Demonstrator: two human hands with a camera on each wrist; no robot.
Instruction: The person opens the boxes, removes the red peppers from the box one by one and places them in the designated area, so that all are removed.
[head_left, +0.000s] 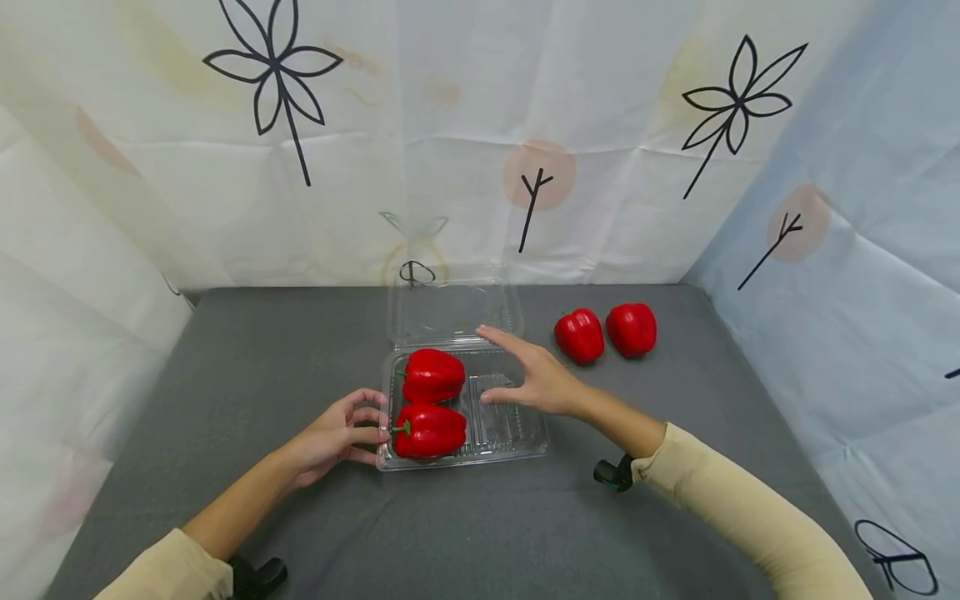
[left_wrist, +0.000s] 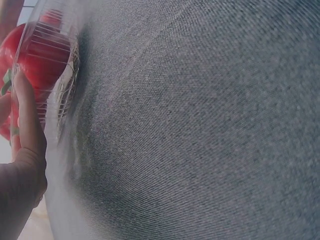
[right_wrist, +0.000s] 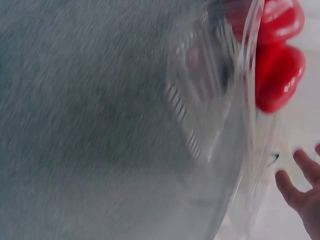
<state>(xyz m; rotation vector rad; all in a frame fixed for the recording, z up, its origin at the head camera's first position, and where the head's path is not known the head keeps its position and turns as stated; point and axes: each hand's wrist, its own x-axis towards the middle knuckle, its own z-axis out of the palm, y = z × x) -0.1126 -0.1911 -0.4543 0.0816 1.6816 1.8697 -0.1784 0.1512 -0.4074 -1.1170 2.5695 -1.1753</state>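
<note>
A clear plastic clamshell container [head_left: 510,454] lies on the grey table with its lid folded back. Two red bell peppers, a rear one [head_left: 433,376] and a front one [head_left: 430,431], lie on their sides in its left half, stems to the left. My left hand [head_left: 330,437] touches the container's left wall with extended fingers; the left wrist view shows a finger [left_wrist: 30,117] against that wall. Above the right half hovers my right hand [head_left: 543,379], thumb and fingers spread, with nothing in it. The right wrist view shows these spread fingers [right_wrist: 300,185] beyond the container's edge.
Two more red bell peppers, one on the left [head_left: 579,336] and one on the right [head_left: 632,329], sit at the back right of the table [head_left: 300,342]. The raised clear lid [head_left: 453,308] stands behind the tray, near the patterned cloth backdrop [head_left: 465,108].
</note>
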